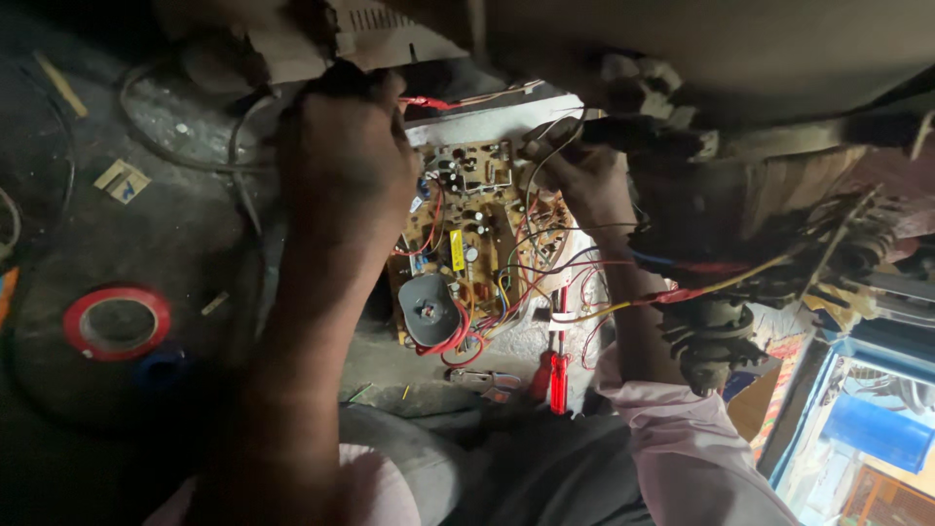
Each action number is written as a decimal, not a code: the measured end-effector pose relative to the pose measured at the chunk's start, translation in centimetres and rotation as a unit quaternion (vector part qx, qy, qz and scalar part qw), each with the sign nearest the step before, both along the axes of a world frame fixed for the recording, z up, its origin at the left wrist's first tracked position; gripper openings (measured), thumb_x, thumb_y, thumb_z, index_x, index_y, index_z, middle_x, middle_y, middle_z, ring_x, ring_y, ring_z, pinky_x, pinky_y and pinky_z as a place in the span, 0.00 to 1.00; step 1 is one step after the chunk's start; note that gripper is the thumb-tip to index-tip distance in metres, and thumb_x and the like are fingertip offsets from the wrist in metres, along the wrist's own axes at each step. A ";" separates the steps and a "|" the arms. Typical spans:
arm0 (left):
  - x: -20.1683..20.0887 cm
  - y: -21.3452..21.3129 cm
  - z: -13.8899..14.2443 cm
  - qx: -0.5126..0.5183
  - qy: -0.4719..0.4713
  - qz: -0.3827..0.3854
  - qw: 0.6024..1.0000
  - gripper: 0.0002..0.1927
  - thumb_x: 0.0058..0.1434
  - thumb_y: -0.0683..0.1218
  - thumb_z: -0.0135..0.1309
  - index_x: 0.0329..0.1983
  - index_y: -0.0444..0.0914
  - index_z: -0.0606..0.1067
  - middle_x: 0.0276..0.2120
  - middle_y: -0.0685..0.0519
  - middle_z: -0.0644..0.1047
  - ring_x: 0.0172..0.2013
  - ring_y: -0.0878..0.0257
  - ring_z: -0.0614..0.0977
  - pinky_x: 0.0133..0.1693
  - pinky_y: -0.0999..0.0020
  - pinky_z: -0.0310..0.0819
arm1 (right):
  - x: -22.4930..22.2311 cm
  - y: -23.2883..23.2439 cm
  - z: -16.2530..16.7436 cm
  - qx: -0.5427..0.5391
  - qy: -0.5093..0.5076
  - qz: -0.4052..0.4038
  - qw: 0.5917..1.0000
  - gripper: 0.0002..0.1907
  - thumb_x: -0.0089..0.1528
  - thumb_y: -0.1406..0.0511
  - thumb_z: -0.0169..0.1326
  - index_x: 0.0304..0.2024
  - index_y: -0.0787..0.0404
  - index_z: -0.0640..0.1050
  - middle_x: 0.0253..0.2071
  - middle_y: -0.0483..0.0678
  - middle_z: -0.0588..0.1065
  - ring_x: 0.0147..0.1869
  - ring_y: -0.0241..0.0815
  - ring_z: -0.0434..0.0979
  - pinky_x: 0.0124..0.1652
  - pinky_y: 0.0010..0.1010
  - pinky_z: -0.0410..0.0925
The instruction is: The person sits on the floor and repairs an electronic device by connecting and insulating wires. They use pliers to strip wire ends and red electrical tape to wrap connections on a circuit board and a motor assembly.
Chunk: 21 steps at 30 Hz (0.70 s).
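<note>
Gripping something dark at the top of the view, the left hand point(346, 146) is curled into a fist, fingers together, but what it clamps is lost in shadow; it may be a cable or a tool handle, I cannot tell. Its forearm runs down the middle of the frame and hides the left edge of the circuit board point(477, 244). This board lies flat between both hands, tan, crowded with small parts, with a grey round part point(429, 310) at its near corner. Red, yellow and black wires point(545, 282) loop over its right side and trail off toward a dark bulky assembly point(711, 253) on the right, whose shape is hard to read in the gloom.

Just past the board's far right corner, the right hand point(575, 170) has its fingers bent around a dark rod-like thing point(633, 131); how tightly they close on it cannot be made out. A pink sleeve point(672, 429) covers that arm near the bottom edge.

Near the board's front lies a red screwdriver point(557, 375), its tip partly hidden among wires. On the dim left rests a red tape roll point(116, 323), with a blue object point(161, 370) beside it barely visible. At the bottom right a blue-framed window point(857, 419) is cut off by the frame.
</note>
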State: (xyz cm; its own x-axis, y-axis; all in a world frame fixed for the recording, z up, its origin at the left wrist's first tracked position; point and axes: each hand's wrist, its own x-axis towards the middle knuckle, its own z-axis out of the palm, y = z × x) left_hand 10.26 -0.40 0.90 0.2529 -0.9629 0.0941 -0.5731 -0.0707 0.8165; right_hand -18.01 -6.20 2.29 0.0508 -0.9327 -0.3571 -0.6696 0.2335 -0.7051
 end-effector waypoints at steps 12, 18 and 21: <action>0.3 0.0 -1.0 -0.032 -0.072 0.001 0.997 0.06 0.63 0.43 0.56 0.38 0.36 0.80 0.36 0.41 0.80 0.36 0.42 0.82 0.38 0.48 0.75 | 0.9 0.4 -0.7 -0.035 -0.027 0.029 0.999 0.08 0.64 0.68 0.64 0.43 0.67 0.82 0.41 0.46 0.82 0.41 0.32 0.80 0.41 0.24 0.74; 0.4 0.4 -0.4 -0.005 -0.004 -0.002 1.000 0.08 0.66 0.41 0.54 0.46 0.36 0.81 0.38 0.39 0.80 0.38 0.40 0.82 0.41 0.45 0.74 | 1.6 0.6 0.0 -0.028 -0.002 0.009 1.000 0.09 0.62 0.68 0.66 0.43 0.68 0.83 0.40 0.47 0.83 0.41 0.32 0.82 0.42 0.24 0.74; -0.1 0.5 -0.2 -0.009 0.078 -0.019 0.997 0.22 0.63 0.38 0.51 0.61 0.39 0.78 0.42 0.36 0.80 0.40 0.39 0.82 0.42 0.47 0.76 | 2.3 0.8 0.9 -0.044 -0.044 0.012 0.998 0.09 0.63 0.67 0.65 0.42 0.68 0.82 0.39 0.47 0.83 0.41 0.33 0.82 0.43 0.25 0.75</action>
